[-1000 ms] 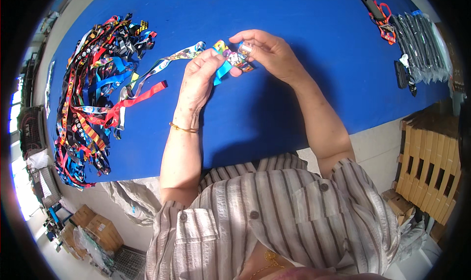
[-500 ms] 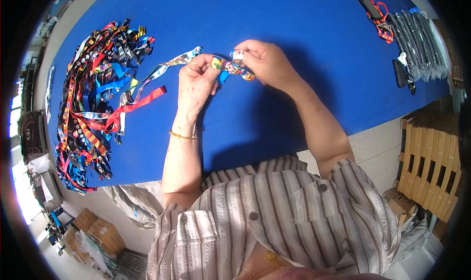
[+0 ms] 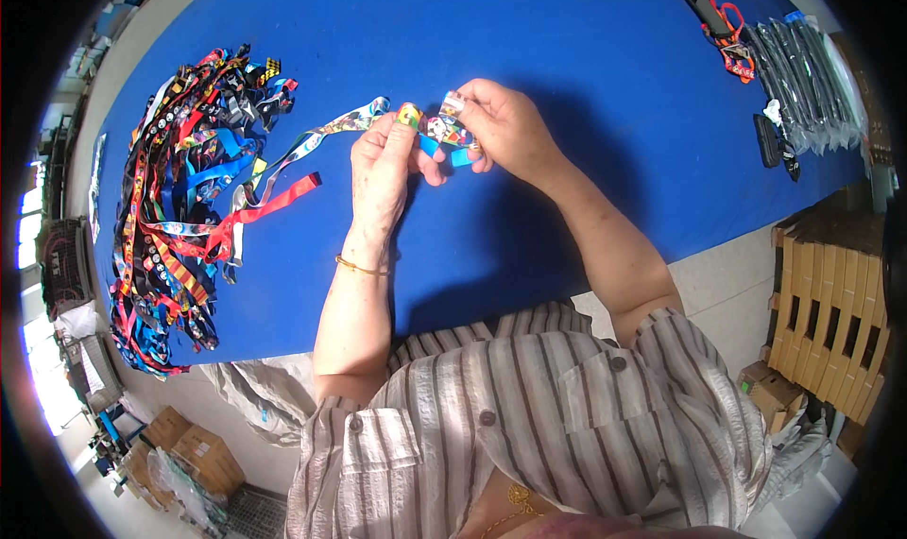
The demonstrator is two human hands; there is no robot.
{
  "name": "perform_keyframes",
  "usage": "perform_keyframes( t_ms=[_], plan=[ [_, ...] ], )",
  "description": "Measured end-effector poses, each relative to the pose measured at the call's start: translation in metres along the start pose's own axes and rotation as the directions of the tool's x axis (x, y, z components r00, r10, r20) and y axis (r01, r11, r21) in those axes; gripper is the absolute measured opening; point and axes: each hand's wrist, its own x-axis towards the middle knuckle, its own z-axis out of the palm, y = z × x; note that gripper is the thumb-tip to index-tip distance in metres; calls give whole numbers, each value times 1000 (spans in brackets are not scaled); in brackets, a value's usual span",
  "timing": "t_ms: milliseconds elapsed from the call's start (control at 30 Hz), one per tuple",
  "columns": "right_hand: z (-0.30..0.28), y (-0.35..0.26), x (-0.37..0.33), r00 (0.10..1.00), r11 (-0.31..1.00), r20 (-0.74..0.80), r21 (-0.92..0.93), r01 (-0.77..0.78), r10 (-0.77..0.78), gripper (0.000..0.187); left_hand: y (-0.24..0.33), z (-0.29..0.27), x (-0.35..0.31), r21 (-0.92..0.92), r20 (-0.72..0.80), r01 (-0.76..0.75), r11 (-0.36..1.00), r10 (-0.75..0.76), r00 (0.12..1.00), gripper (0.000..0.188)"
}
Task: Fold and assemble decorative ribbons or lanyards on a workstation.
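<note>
Above the blue tabletop, a colourful printed ribbon strap [image 3: 440,130] is stretched and folded between my two hands, with bright blue underside showing. My left hand [image 3: 380,169] pinches it between thumb and fingers, a yellow-green patterned fold standing up at the thumb tip. Thumb and forefinger of my right hand [image 3: 515,135] grip the other part, where a pale whitish piece shows. Just left of my left hand lies a light patterned ribbon [image 3: 345,123], running toward the heap of printed straps [image 3: 170,208]. Whether this ribbon joins the held strap cannot be seen.
On the blue table [image 3: 312,19], clear-wrapped black strips [image 3: 803,85] lie at the far right. Beside them are a red-orange looped item [image 3: 732,43] and a small black object [image 3: 766,140]. Cardboard boxes [image 3: 203,454] stand on the floor at lower left; stacked brown cartons [image 3: 827,312] stand right.
My left hand has shifted slightly right and turned, its lower fingers now spreading under the strap. The held strap is folded differently, with more blue underside showing. My right hand has barely moved.
</note>
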Motion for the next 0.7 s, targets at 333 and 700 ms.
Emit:
perform_keyframes(
  t_ms=[333, 700],
  plan=[
    [12, 0, -8, 995, 991, -26, 88, 96, -94, 28, -5, 8, -4, -87, -62, -101, 991, 96, 993, 40],
    [8, -1, -7, 997, 990, -18, 118, 72, -70, 31, -6, 11, -1, -157, -88, 27, 987, -41, 995, 45]
  ],
)
